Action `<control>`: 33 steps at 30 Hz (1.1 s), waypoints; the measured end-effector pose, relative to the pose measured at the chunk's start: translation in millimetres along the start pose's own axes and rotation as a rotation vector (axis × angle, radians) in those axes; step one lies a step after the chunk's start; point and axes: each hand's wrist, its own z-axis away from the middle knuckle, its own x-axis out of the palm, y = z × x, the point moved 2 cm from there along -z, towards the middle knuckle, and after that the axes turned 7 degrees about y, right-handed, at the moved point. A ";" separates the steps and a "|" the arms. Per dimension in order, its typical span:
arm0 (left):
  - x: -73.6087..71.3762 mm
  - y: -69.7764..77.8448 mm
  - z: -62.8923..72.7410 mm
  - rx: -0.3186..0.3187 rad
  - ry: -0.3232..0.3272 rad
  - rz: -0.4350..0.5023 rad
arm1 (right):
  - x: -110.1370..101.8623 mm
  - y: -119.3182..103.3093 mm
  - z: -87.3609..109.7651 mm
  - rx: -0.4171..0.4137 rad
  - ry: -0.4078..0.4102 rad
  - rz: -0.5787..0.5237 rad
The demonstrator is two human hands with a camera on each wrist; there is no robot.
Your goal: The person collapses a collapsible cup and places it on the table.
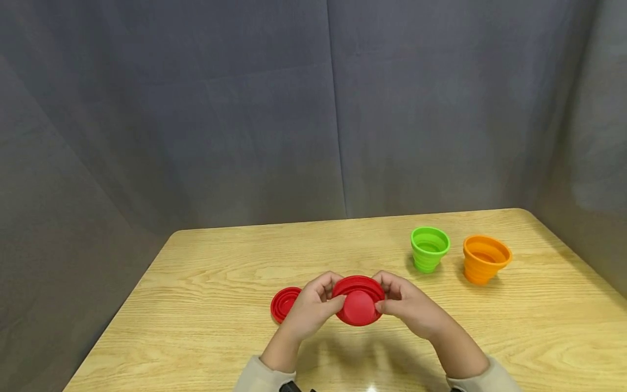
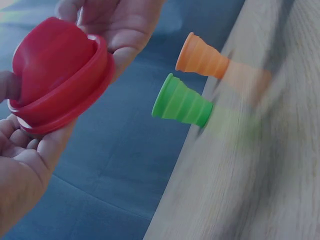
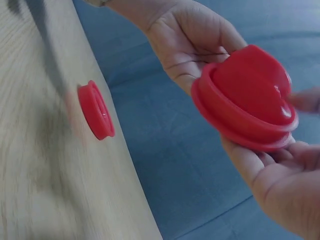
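A red collapsible silicone cup (image 1: 359, 308) is held in the air above the table, its round base facing the head camera. My left hand (image 1: 315, 307) pinches its left rim, thumb on the near side and fingers behind. On the opposite rim my right hand (image 1: 406, 302) grips in the same way. Both wrist views show the red cup (image 2: 55, 65) partly folded, its wall pushed in unevenly beside the thumb. Flat on the table, just left of my left hand, lies a second red collapsible cup (image 3: 95, 111), partly hidden by that hand in the head view.
Toward the back right of the wooden table (image 1: 206, 283) stand two extended collapsible cups, one green (image 1: 428, 253) and one orange (image 1: 482, 264), side by side and upright. A dark grey curtain (image 1: 245, 136) hangs behind the table and along its sides.
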 end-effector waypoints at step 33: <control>0.5 -7.9 2.6 -0.119 -0.087 0.034 | 5.6 5.8 7.1 0.133 0.172 0.081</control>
